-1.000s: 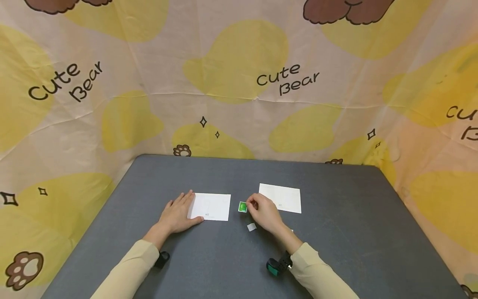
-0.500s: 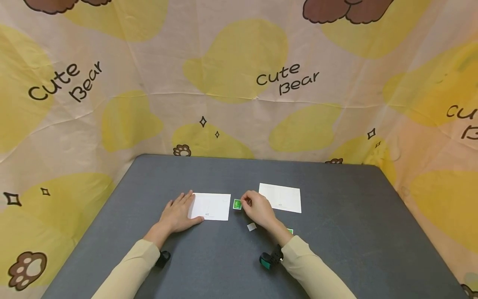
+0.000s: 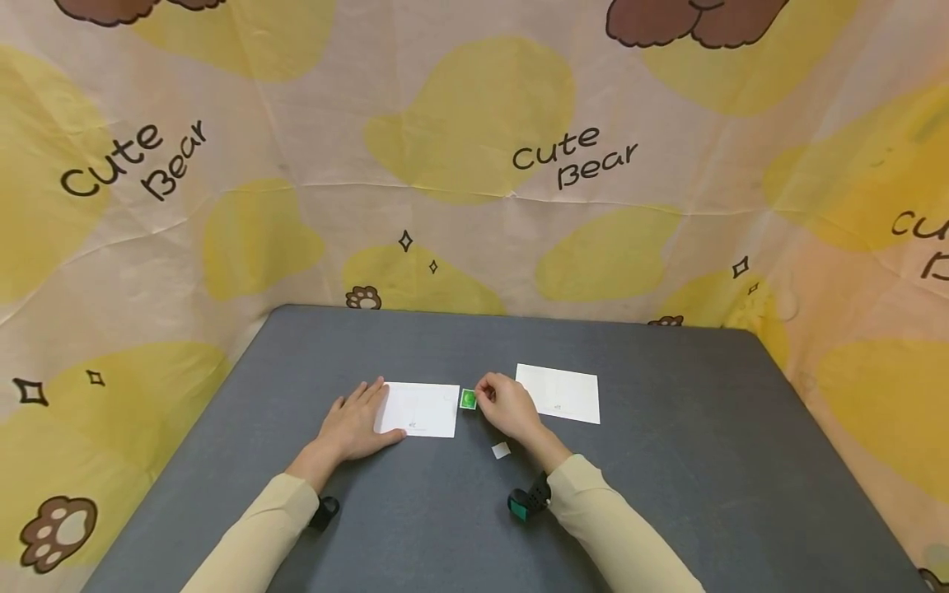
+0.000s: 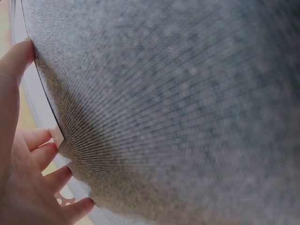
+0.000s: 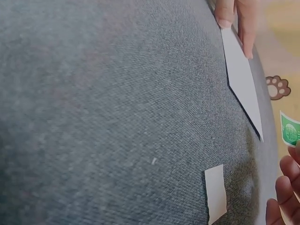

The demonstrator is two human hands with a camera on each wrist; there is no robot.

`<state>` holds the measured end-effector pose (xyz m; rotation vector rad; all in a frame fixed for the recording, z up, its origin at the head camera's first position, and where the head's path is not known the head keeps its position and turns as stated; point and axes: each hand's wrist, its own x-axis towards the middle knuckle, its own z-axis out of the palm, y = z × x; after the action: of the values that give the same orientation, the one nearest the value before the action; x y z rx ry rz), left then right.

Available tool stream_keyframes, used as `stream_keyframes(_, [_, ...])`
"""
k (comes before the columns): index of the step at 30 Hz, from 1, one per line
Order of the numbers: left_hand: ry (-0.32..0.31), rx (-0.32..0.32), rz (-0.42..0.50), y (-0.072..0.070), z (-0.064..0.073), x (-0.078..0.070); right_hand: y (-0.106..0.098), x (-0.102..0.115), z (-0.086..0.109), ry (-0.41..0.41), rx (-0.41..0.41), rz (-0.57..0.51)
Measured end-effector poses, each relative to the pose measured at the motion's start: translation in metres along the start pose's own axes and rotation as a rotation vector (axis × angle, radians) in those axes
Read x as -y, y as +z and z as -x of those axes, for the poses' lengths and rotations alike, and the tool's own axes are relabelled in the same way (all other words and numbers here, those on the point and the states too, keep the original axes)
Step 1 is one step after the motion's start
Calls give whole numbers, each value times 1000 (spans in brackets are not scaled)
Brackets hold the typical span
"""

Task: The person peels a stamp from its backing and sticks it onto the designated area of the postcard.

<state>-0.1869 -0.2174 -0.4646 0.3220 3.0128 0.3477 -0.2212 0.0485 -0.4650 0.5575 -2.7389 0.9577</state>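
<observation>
My left hand (image 3: 354, 425) rests with spread, straight fingers on the left end of a white card (image 3: 423, 408), which has small print near its lower edge. In the left wrist view, the thumb lies on the card's near edge. Between thumb and fingertips, my right hand (image 3: 510, 407) pinches a small green stamp (image 3: 468, 399) with a white border. It is held just past the card's right edge. Seen from the right wrist, the stamp (image 5: 290, 130) curls slightly and stands up above the fingertips.
Behind the right hand lies a second white card (image 3: 567, 394), slightly turned. A small white slip (image 3: 501, 450) sits on the grey table (image 3: 682, 461), below the right hand. A patterned cloth (image 3: 474, 165) hangs beyond the table's back edge.
My right hand has moved left with the stamp, closer to the card under my left hand. Another green stamp, visible by the right wrist half a second ago, is now hidden. The left hand stays put.
</observation>
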Motion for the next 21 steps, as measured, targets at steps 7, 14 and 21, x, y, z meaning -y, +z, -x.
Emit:
stream_keyframes(7, [-2,6,-9,2,0,0,3,2,-6,-11,28,-25])
stream_keyframes(14, [8,-2,-1,0,1,-1,12,6,-11,11,54,-43])
stream_keyframes(21, [1,-7,-1,0,2,-2,20,7,-14,18,34,-53])
